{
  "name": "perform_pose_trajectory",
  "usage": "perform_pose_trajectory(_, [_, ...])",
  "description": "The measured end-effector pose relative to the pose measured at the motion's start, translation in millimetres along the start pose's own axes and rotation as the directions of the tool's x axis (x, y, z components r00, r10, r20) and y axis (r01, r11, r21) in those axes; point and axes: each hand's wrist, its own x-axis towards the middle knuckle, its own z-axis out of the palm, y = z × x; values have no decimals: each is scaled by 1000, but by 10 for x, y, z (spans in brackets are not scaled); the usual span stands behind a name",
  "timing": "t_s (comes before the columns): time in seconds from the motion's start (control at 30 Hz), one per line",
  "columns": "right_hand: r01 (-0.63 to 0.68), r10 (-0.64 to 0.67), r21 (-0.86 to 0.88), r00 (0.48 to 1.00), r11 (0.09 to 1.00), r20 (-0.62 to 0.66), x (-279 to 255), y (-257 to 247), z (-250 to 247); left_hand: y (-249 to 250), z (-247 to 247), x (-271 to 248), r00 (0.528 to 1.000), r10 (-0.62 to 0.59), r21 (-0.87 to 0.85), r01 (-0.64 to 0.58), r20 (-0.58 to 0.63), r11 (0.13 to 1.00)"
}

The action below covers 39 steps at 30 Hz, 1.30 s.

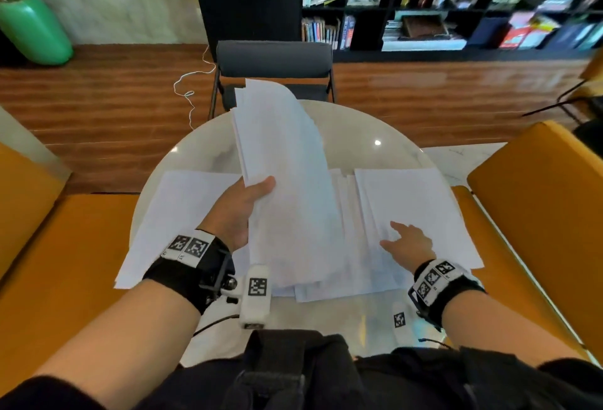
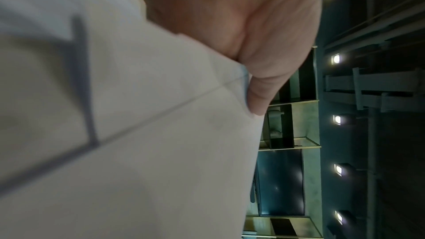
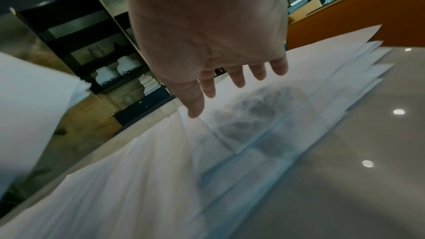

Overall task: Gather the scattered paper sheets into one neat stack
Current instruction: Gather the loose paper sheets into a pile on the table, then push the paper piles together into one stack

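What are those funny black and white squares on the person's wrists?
Both forearms are bare, with no sleeves. Each wrist wears a wide black strap topped by white tags printed with blocky black square patterns. A small white camera block with the same kind of tag hangs under the left wrist, trailing a thin black cable.

No words, brand names or numbers can be read. The white paper sheets (image 1: 287, 161) show blank faces. The black-and-white square code tags (image 1: 189, 244) on the black wrist bands carry patterns only. The spines on the far black bookshelf (image 1: 424, 2) are blurred.
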Motion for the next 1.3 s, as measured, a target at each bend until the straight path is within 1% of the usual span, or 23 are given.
perform_pose_trajectory(0.07, [49,-42,-118,998,992,55,-12,148,-19,-66,123,66,1000,-18,-17,18,4,1000])
perform_pose_trajectory(0.13, [120,-102,-227,991,966,88,-12,272,-16,-182,218,126,998,-56,4,57,-32,998])
perform_pose_trajectory(0.2, [143,-131,-253,989,957,64,26,358,-35,-354,264,166,990,-118,56,123,-75,991])
perform_pose_trajectory(0.23, [136,-132,-217,991,967,35,42,368,-65,-458,253,190,982,-153,99,163,-107,982])
perform_pose_trajectory(0.27, [112,-113,-145,994,983,5,53,389,-107,-572,250,212,973,-186,140,205,-137,969])
perform_pose_trajectory(0.33, [44,-46,-55,998,997,-32,105,431,-182,-792,179,236,946,-236,230,285,-222,930])
perform_pose_trajectory(0.4, [-31,28,-39,998,999,-58,172,546,-260,-990,131,253,915,-258,304,352,-309,885])
perform_pose_trajectory(0.43, [-67,62,-61,995,996,-74,210,619,-293,-1059,127,249,899,-263,335,382,-349,861])
perform_pose_trajectory(0.5, [-136,127,-90,987,987,-97,285,726,-329,-1152,86,233,871,-273,349,425,-409,835])
perform_pose_trajectory(0.57, [-225,217,-72,971,972,-97,378,808,-366,-1215,73,241,855,-285,330,444,-433,833])
perform_pose_trajectory(0.63, [-265,263,-10,962,964,-69,454,843,-400,-1242,71,254,847,-277,334,449,-454,829])
perform_pose_trajectory(0.7, [-267,268,25,963,963,-40,518,849,-423,-1257,93,253,844,-265,336,446,-467,829])
perform_pose_trajectory(0.77, [-275,274,-22,961,961,-38,552,835,-443,-1277,97,249,840,-253,347,447,-481,825])
perform_pose_trajectory(0.83, [-282,277,-80,958,956,-69,570,828,-472,-1297,97,243,839,-239,356,442,-490,824])
perform_pose_trajectory(0.97, [-246,235,-128,968,961,-92,586,781,-502,-1298,117,231,837,-224,367,438,-500,820])
perform_pose_trajectory(1.03, [-230,222,-91,971,969,-83,590,737,-502,-1296,119,229,838,-222,364,435,-498,824])
perform_pose_trajectory(1.13, [-242,243,23,968,970,-65,618,722,-499,-1298,109,227,838,-215,380,437,-501,815])
perform_pose_trajectory(1.3, [-266,287,188,954,946,-92,608,722,-493,-1296,78,226,841,-225,383,441,-491,812])
